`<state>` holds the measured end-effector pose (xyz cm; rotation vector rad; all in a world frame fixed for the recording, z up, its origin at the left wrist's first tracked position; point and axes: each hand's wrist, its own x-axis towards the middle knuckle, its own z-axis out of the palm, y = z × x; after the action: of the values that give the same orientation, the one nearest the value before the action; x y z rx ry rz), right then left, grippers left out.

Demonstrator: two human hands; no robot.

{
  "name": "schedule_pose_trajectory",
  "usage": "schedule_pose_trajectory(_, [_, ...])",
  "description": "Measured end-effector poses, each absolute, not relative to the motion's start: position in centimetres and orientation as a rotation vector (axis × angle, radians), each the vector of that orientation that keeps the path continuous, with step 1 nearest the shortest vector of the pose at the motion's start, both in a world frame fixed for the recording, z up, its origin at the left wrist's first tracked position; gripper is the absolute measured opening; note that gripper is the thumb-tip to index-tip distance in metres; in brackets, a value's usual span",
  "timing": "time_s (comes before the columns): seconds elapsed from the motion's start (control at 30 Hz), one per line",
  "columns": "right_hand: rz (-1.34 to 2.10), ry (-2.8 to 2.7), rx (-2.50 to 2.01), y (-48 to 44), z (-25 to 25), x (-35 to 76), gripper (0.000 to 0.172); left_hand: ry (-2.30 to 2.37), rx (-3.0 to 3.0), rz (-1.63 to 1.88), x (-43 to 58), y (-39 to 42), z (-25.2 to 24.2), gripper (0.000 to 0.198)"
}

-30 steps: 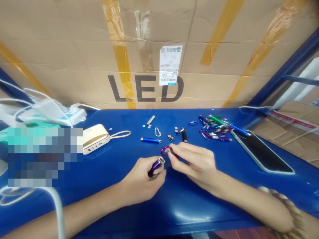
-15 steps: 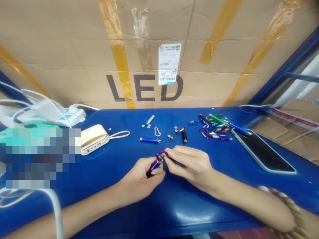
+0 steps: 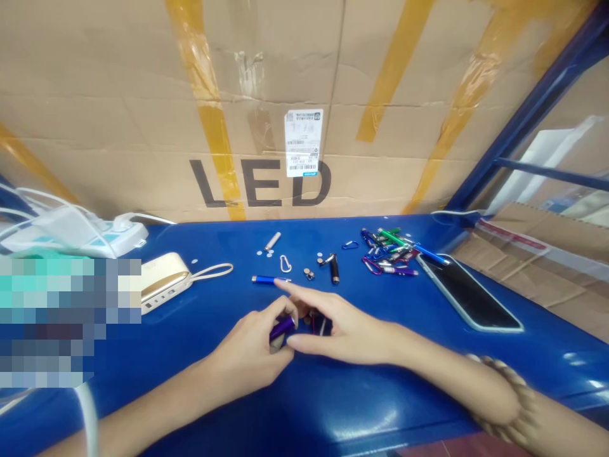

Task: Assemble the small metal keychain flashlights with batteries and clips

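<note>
My left hand (image 3: 254, 343) is closed around a purple metal tube (image 3: 282, 329) like a small keychain flashlight, one end pointing up to the right. Close beside it is my right hand (image 3: 340, 324), index finger stretched out and thumb apart. Its other fingers are curled and mostly hidden. Small shiny parts with a pink edge (image 3: 313, 322) show inside its palm; I cannot make out what they are. Beyond the right fingertips lies a blue tube (image 3: 264, 279). Near it are a silver carabiner (image 3: 285, 264), a black tube (image 3: 335, 269) and a small round metal part (image 3: 309, 273).
A pile of coloured tubes and carabiners (image 3: 392, 251) lies at the right, touching a phone (image 3: 469, 292). At the left are a power bank (image 3: 164, 279) and a power strip (image 3: 128, 235) with cables. A large cardboard box (image 3: 266, 76) stands behind the blue table (image 3: 200, 336).
My right hand has released its fingertip pinch on the purple carabiner and spread its thumb and index finger. The left hand still grips the purple tube, now tilted flatter. The camera view has shifted.
</note>
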<state>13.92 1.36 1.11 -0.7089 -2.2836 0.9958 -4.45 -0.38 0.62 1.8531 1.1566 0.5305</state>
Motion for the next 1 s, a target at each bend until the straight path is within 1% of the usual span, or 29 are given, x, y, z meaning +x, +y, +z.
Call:
schedule_pose_trajectory(0.07, [1.083, -2.249, -0.755, 1.2, 0.7, 13.6, 0.056, 1.12, 1.822, 0.552, -4.4, -0.5, 0.4, 0.014])
schedule_pose_trajectory(0.17, [1.145, -2.222, -0.833, 1.7, 0.5, 13.6, 0.047, 1.113, 1.721, 0.627, -4.3, -0.2, 0.1, 0.015])
schedule_pose_trajectory(0.27, [1.001, -2.197, -0.949, 2.7, 1.3, 14.7, 0.04, 1.156, 1.654, 0.701, -4.4, 0.3, 0.2, 0.018])
schedule_pose_trajectory(0.3, [0.946, -2.208, -0.979, 3.0, 1.8, 15.3, 0.041, 1.162, 1.635, 0.713, -4.4, 0.4, 0.3, 0.019])
schedule_pose_trajectory(0.33, [0.94, -2.253, -1.004, 3.2, 2.4, 16.0, 0.047, 1.163, 1.617, 0.719, -4.4, 0.5, 0.4, 0.02])
schedule_pose_trajectory(0.4, [1.032, -2.468, -0.96, 3.3, 3.5, 17.4, 0.059, 1.15, 1.579, 0.715, -4.4, 0.4, 0.7, 0.021])
schedule_pose_trajectory(0.43, [1.078, -2.566, -0.936, 3.2, 3.9, 17.9, 0.06, 1.135, 1.557, 0.712, -4.3, 0.4, 0.8, 0.021])
schedule_pose_trajectory(0.53, [1.044, -2.723, -0.97, 2.8, 4.6, 18.8, 0.051, 1.084, 1.492, 0.726, -4.2, 0.1, 0.8, 0.02])
schedule_pose_trajectory(0.7, [1.056, -2.692, -0.917, 3.0, 4.1, 18.4, 0.024, 1.048, 1.45, 0.764, -4.2, -0.1, 0.5, 0.018])
schedule_pose_trajectory(0.9, [1.107, -2.709, -0.869, 3.4, 3.3, 17.9, 0.02, 1.02, 1.512, 0.797, -4.2, -0.8, 0.5, 0.017])
schedule_pose_trajectory(1.0, [1.058, -2.664, -0.913, 3.5, 2.8, 17.8, 0.015, 1.023, 1.561, 0.805, -4.1, -1.1, 0.5, 0.019])
